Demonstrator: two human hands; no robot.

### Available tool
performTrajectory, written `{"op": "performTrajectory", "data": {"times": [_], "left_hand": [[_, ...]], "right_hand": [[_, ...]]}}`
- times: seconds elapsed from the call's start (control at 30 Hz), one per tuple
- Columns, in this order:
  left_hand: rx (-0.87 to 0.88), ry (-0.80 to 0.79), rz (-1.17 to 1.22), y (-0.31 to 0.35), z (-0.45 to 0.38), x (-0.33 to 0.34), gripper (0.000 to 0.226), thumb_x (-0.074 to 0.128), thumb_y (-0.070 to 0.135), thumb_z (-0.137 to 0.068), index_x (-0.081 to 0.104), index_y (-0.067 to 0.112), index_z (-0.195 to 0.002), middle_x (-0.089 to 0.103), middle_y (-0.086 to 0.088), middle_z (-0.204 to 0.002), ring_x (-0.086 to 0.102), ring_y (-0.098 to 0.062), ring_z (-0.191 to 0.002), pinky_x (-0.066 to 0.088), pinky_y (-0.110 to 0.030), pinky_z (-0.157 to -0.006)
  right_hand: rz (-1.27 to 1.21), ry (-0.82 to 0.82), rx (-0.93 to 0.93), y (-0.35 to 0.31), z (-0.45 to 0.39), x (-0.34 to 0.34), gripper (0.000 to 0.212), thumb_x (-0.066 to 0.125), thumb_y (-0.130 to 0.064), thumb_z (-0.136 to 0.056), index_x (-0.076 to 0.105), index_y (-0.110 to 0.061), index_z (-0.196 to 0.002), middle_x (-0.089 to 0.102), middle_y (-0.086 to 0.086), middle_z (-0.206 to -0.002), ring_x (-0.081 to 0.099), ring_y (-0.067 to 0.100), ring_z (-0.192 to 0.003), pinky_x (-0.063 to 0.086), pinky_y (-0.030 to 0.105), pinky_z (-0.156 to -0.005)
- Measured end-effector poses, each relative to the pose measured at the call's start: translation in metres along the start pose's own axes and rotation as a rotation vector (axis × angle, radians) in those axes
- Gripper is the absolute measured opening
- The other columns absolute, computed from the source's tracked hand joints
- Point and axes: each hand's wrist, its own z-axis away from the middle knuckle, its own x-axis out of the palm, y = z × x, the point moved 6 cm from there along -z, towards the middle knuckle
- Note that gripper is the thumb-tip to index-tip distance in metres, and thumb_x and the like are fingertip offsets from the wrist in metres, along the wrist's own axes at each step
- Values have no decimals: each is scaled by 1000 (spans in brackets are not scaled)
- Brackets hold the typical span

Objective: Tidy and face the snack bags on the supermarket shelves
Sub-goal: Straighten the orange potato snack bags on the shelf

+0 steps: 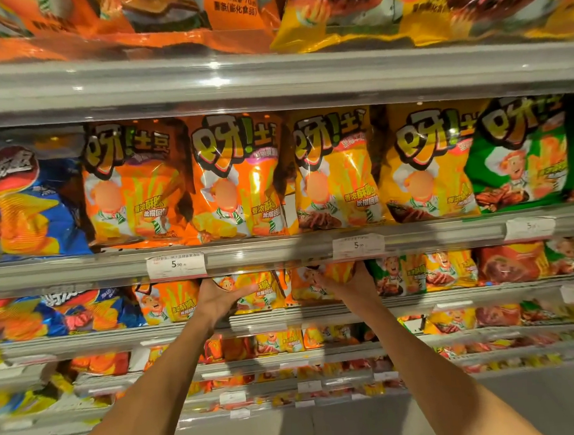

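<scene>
White price tags sit clipped to the grey shelf rails — one reading 5.90 at left-centre, another just right of it. A third hangs further right, its print blurred — grey floor lies below

You face snack bags of glossy, crinkled plastic film that throws back the light, shelf rails of smooth, shiny grey plastic or metal, and price tags of matt white paper.
</scene>
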Motion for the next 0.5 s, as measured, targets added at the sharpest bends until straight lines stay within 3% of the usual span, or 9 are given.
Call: {"op": "performTrajectory", "data": {"times": [0.03, 0.1, 0.17, 0.23, 0.3, 0.37, 0.43, 0.5], "left_hand": [[-26, -9, -21, 0, 0, -1, 66, 92, 14, -66, 60, -17, -115, 64, -39, -111, 63, -44, -112, 49, -50, -103], [-60, -20, -53, -2, -1, -4, 64, 92, 22, -65, 62, -22, -100, 67, -37, -93, 70, -39, -96, 45, -56, -104], [-62, -35, -68, -4, -3, -7, 78, 93, 28, -63, 58, -23, -112, 64, -39, -107, 63, -45, -110, 45, -54, -102], [-72, -57, -69, -3, -2, -8, 80, 94, 33, -58, 63, -16, -112, 69, -29, -104, 60, -47, -115, 50, -53, -101], [-84, -65, -73, -2, -1, -11, 73, 95, 40, -51, 68, -5, -101, 74, -14, -86, 65, -43, -109, 54, -51, -97], [-87, -61, -75, -2, -2, -14, 84, 95, 48, -45, 68, -5, -104, 73, -20, -91, 72, -32, -91, 60, -43, -87], [-86, -50, -68, -1, -2, -16, 89, 96, 57, -35, 68, -1, -97, 71, -24, -89, 68, -21, -69, 62, -35, -71], [-77, -59, -68, -1, -3, -15, 95, 97, 55, -37, 67, -5, -104, 68, -31, -93, 71, -32, -79, 63, -39, -73]], "right_hand": [[-6, -8, 6, -2, -1, -1, 109, 85, -64, -61, 36, -25, -150, 51, -7, -143, 47, 14, -131, 39, 36, -114], [-33, -25, 7, -5, -1, 1, 110, 85, -64, -59, 36, -25, -150, 51, -9, -142, 46, 15, -134, 37, 35, -116], [-57, -28, 0, -8, 1, 3, 114, 84, -70, -56, 36, -26, -150, 48, -15, -135, 44, 11, -131, 34, 28, -112], [-76, -16, -4, -8, 5, 4, 119, 82, -77, -52, 35, -29, -150, 48, -17, -133, 44, 7, -126, 34, 25, -108], [-101, 3, -25, -10, 10, 6, 113, 81, -78, -52, 35, -35, -147, 50, -18, -132, 47, 5, -124, 35, 23, -106], [-112, 30, -46, -13, 14, 8, 107, 80, -78, -55, 34, -39, -144, 51, -18, -131, 48, 4, -122, 37, 22, -105], [-119, 66, -57, -17, 18, 10, 113, 76, -82, -53, 35, -34, -147, 51, -17, -133, 48, 5, -124, 38, 24, -107], [-119, 88, -60, -21, 21, 10, 118, 73, -87, -51, 34, -33, -148, 51, -17, -134, 49, 6, -125, 40, 28, -109]]}}
